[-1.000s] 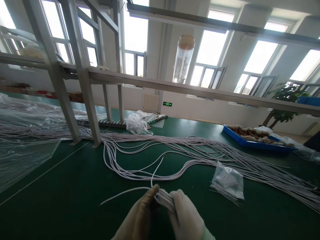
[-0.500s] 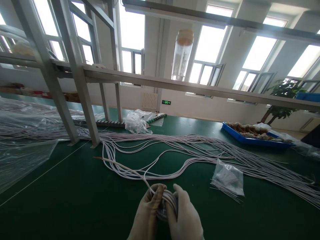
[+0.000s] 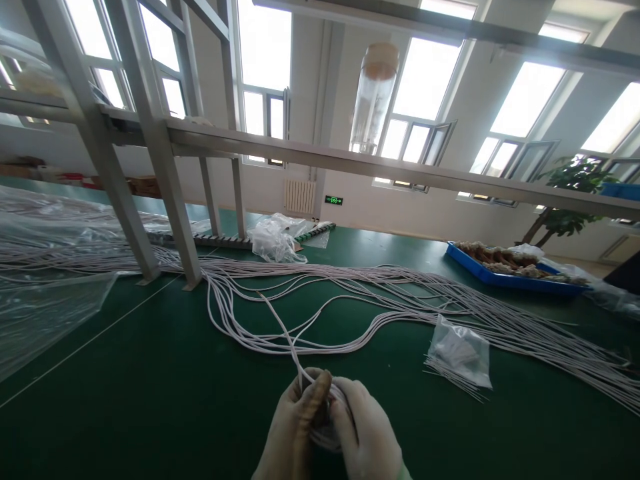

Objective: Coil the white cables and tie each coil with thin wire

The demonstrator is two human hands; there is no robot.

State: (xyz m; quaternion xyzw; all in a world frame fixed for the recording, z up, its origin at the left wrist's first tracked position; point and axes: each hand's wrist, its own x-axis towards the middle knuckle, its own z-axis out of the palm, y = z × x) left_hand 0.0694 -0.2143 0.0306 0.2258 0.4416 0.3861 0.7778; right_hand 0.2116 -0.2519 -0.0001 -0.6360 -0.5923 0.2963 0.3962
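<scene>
A small coil (image 3: pixel 330 417) of white wire sits between the two gloved hands at the near edge of the green bench (image 3: pixel 125 400). The left hand (image 3: pixel 295 433) closes round the coil's left side, thumb pressed over the turns; the right hand (image 3: pixel 367 437) cups the right side, fingers wrapped on it. From the top of the coil one free strand (image 3: pixel 280 327) runs up and away over the bench to the long bundle of wires (image 3: pixel 400 300) that lies across the bench from left to right.

By the look of it the step in hand is winding that strand into the coil, with a good length not yet taken in. The next turn calls for one hand to pin the turns flat while the other draws the strand round, kept clear of the neighbouring wires so it does not drag them along.

Just right of the hands lies a small clear bag (image 3: pixel 460 350) with thin wire ends beside it. Farther off are a crumpled plastic bag (image 3: pixel 273 240), a blue tray (image 3: pixel 505 273), plastic sheet (image 3: pixel 45 307) at the left, and the grey frame (image 3: pixel 165 180) standing on the bench.
</scene>
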